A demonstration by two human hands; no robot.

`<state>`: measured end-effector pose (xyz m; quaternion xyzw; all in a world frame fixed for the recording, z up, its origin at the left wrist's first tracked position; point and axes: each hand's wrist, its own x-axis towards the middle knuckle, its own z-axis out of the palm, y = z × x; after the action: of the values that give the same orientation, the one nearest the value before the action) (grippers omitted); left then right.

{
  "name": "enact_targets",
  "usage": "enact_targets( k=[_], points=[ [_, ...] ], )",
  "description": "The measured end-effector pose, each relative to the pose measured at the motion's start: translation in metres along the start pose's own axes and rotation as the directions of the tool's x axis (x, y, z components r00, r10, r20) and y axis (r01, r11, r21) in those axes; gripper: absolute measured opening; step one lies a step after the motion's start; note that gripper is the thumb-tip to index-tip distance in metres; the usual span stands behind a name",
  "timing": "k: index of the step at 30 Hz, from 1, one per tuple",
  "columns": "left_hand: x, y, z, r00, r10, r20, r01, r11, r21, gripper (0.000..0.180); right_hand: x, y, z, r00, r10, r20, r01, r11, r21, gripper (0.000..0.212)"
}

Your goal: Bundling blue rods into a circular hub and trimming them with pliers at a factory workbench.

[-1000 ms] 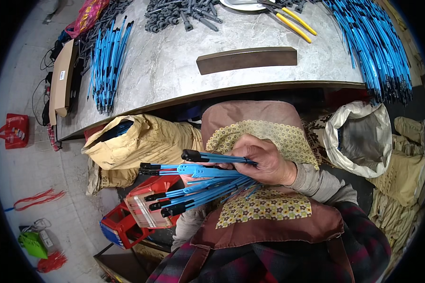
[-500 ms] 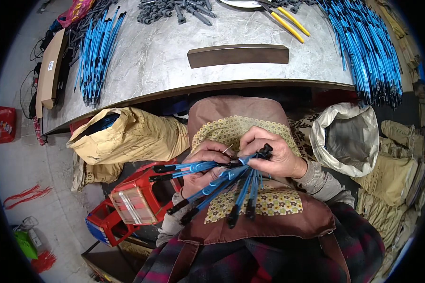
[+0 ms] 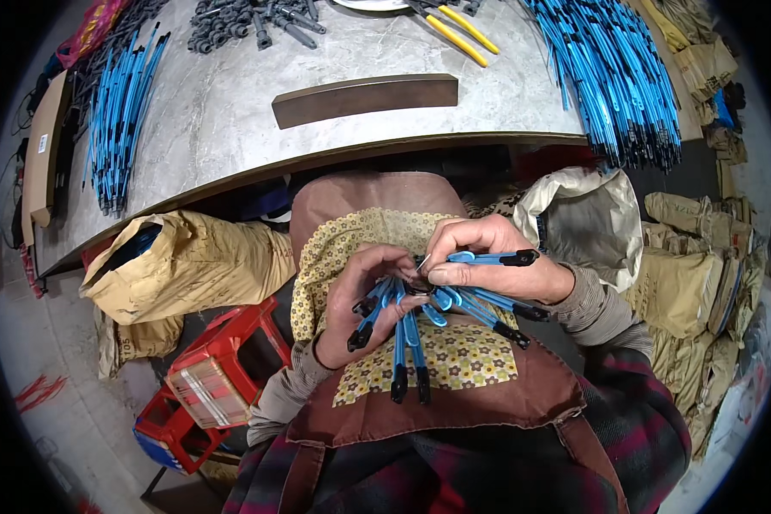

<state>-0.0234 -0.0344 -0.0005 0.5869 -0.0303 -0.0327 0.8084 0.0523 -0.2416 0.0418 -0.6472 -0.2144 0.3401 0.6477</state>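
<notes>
Grey marbled worktable [image 3: 231, 103], concrete floor [image 3: 26, 343], red stools [image 3: 223, 360] w/ paper sacks [image 3: 197, 257].

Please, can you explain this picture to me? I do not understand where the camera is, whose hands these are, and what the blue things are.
The camera sits on a person's head and looks down, so the picture bends at its rim. No machine is here: both hands are that person's own, above an apron on the lap. The left hand grips a fanned bunch of blue rods with black tips. The right hand pinches one more blue rod at the bunch's top. On the grey table lie two piles of blue rods, a dark wooden block, black parts and yellow-handled pliers. Sacks stand around.
</notes>
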Motion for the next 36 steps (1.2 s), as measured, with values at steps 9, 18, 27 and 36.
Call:
enact_targets(
  k=[9,18,27,36],
  points=[
    [0.025,-0.02,-0.031,0.922,-0.04,0.384,-0.031,0.983,0.179,0.024,-0.008,0.023,0.006,0.995,0.046,-0.091,-0.051,0.997,-0.054,0.006],
    [0.048,-0.033,-0.047,0.765,-0.171,0.622,0.165,0.984,0.067,0.023,-0.011,0.034,0.003,0.998,0.024,-0.062,-0.023,0.999,0.022,0.008],
    [0.041,-0.037,-0.039,0.786,-0.127,0.606,0.095,0.992,0.085,0.017,-0.012,0.043,-0.002,0.999,0.02,0.035,-0.021,0.999,0.032,0.009],
    [0.039,-0.043,-0.04,0.75,-0.138,0.647,0.089,0.99,0.107,0.02,-0.02,0.045,0.003,0.991,0.022,0.133,-0.018,0.999,-0.035,0.008]
  ],
)
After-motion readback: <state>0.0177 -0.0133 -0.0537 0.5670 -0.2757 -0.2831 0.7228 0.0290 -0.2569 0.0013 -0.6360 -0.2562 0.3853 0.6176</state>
